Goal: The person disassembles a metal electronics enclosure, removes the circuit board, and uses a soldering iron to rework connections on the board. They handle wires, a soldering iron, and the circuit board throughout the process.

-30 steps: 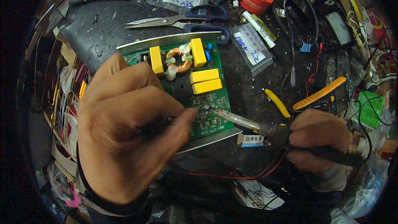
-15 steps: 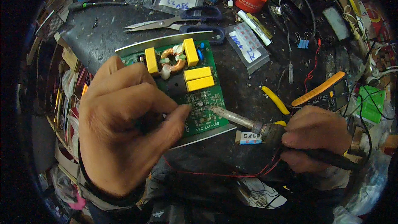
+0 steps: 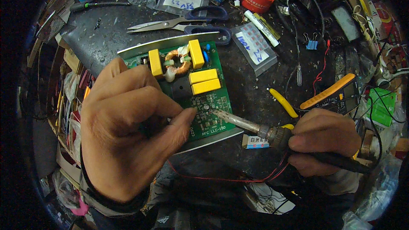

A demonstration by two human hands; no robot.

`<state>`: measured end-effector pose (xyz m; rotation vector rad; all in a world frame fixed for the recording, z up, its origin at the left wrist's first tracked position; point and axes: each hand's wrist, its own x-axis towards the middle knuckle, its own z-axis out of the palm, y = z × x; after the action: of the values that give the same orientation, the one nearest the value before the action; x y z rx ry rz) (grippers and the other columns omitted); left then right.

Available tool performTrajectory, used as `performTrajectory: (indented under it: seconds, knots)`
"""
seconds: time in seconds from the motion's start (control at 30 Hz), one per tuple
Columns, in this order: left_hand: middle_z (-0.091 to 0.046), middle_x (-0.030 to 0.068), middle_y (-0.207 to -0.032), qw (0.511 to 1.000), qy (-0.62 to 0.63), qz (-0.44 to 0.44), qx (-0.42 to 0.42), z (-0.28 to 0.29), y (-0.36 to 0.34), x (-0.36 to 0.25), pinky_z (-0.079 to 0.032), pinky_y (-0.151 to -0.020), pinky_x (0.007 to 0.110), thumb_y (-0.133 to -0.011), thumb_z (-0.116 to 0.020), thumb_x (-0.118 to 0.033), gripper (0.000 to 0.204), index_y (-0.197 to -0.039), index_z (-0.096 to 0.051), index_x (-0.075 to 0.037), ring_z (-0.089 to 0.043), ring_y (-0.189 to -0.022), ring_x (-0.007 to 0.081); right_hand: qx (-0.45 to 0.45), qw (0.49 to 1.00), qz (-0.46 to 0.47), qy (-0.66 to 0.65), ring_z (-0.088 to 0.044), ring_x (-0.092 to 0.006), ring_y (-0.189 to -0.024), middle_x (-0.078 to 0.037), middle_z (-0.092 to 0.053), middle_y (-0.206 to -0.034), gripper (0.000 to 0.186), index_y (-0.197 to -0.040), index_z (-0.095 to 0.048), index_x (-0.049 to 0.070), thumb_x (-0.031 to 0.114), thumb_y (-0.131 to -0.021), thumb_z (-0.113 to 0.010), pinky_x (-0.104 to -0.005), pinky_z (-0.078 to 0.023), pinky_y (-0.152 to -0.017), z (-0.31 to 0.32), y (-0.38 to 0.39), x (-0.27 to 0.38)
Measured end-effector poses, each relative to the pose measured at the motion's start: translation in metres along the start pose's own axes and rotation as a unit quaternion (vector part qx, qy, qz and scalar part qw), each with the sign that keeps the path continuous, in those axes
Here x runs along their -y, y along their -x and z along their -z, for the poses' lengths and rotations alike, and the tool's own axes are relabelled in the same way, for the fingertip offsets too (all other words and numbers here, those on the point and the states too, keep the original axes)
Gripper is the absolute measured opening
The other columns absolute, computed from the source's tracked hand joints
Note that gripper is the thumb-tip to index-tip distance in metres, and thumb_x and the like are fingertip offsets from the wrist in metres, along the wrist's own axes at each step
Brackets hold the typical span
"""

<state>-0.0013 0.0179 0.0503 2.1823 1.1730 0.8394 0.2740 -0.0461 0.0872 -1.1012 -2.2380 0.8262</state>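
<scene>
Head view: right hand (image 3: 326,136) grips soldering iron (image 3: 245,122), edging inward, seemingly work-ready, over circuit board (image 3: 223,96); left hand (image 3: 123,127) pinched, contents unclear.

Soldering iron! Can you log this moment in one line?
left hand: curled over circuit board, grip unclear | right hand: holding soldering iron | tip: at board's small parts, contact unclear | scissors: beyond board

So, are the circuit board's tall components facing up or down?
Up: the green circuit board shows its yellow box capacitors and copper-wound toroidal coil.
</scene>
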Motion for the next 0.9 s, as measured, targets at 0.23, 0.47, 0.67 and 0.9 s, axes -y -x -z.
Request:
performTrajectory:
  seconds: [0.23,0.47,0.67,0.9]
  knots:
    - [-0.054,0.0046,-0.067,1.0,-0.013,-0.004,0.009,0.002,0.0,-0.001,-0.032,-0.064,0.033,-0.062,-0.081,-0.007,0.017,-0.065,-0.065,-0.002,-0.047,-0.071,0.0193,0.014,1.0,-0.014,0.017,-0.066,-0.0246,-0.068,-0.011,-0.068,-0.083,0.04,-0.104,-0.066,0.005,0.002,-0.067,-0.081,-0.0355,-0.051,-0.061,0.001,0.0,0.007]
    - [-0.059,0.0132,-0.086,0.989,0.082,0.065,-0.104,0.017,0.027,0.007,-0.037,-0.081,0.034,-0.073,-0.075,-0.012,0.016,-0.072,-0.064,0.0,-0.053,-0.085,0.0219,0.011,1.0,-0.007,0.007,-0.066,-0.0239,-0.07,-0.011,-0.067,-0.084,0.042,-0.106,-0.065,0.004,0.0,-0.067,-0.08,-0.0351,-0.051,-0.061,0.0,0.001,0.006]
    - [-0.051,0.0059,-0.076,0.975,0.067,0.06,-0.201,0.011,0.079,0.027,-0.032,-0.066,0.027,-0.075,-0.074,-0.004,0.011,-0.076,-0.064,-0.002,-0.047,-0.071,0.015,-0.003,1.0,-0.01,0.003,-0.064,-0.0247,-0.069,-0.012,-0.067,-0.085,0.037,-0.102,-0.066,0.003,0.003,-0.068,-0.078,-0.0371,-0.051,-0.063,0.0,0.004,0.005]
    - [-0.048,0.0055,-0.077,0.962,0.068,0.109,-0.24,0.009,0.116,0.047,-0.031,-0.068,0.027,-0.075,-0.073,-0.007,0.013,-0.076,-0.062,-0.002,-0.044,-0.073,0.0155,-0.016,1.0,-0.007,0.012,-0.063,-0.0256,-0.068,-0.012,-0.065,-0.086,0.032,-0.097,-0.067,0.003,0.006,-0.068,-0.078,-0.0387,-0.05,-0.062,-0.001,0.005,0.007]
